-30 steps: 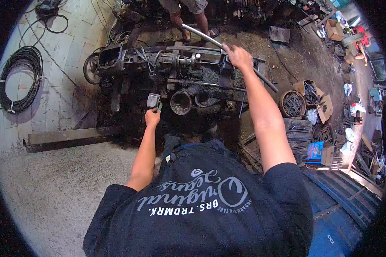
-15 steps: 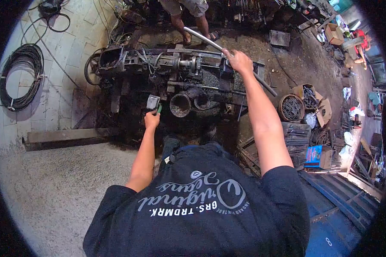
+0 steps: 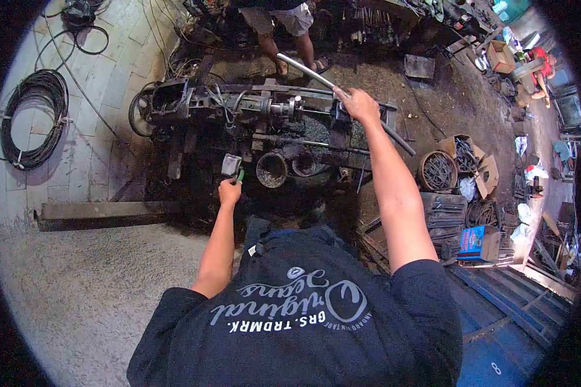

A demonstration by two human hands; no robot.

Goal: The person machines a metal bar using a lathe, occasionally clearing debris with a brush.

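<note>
My right hand (image 3: 361, 106) is wrapped around a long metal bar (image 3: 306, 71), pale and shiny at its far end and dark at the end nearer me. The bar slants over the right part of a greasy lathe-like machine (image 3: 281, 109). Lower on the left, my left hand (image 3: 229, 191) is closed around a green handle (image 3: 241, 175), right at a small grey metal box (image 3: 231, 164) on the front of the machine. Beside that hand stand two round containers; the nearer bucket (image 3: 272, 170) has loose bits inside.
A person's legs (image 3: 303, 46) stand behind the machine. Coiled black cable (image 3: 33, 119) lies on the left tiles. Rod pieces fill a round basket (image 3: 438, 171) and a cardboard box (image 3: 463, 152) at right. A blue metal panel (image 3: 497, 335) lies at lower right.
The view has shifted slightly, so the machine and containers appear a little lower. Both hands keep their grips in nearly the same places.
</note>
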